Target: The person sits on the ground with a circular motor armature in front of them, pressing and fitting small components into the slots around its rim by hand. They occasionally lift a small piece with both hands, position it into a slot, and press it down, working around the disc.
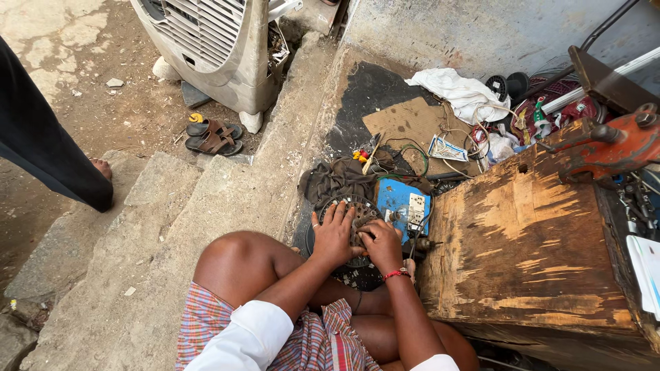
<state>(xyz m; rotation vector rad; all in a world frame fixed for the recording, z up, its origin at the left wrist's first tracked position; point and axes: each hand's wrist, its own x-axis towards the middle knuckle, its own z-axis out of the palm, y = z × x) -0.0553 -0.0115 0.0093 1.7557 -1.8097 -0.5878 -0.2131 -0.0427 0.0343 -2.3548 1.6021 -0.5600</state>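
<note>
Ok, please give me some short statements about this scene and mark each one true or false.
1. Both hands rest on a round metal grille. True: the left hand and right hand lie on the round metal grille.
2. A blue switch board lies right of the grille. True: blue switch board.
3. The sandals are on the wooden bench. False: the sandals lie on the ground near the air cooler, away from the wooden bench.
4. The right wrist is bare. False: it wears a red thread.

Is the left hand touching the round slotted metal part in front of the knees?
Touching. The head view shows the left hand lying flat on the round slotted metal part, fingers spread over its rim, no gap visible.
</note>
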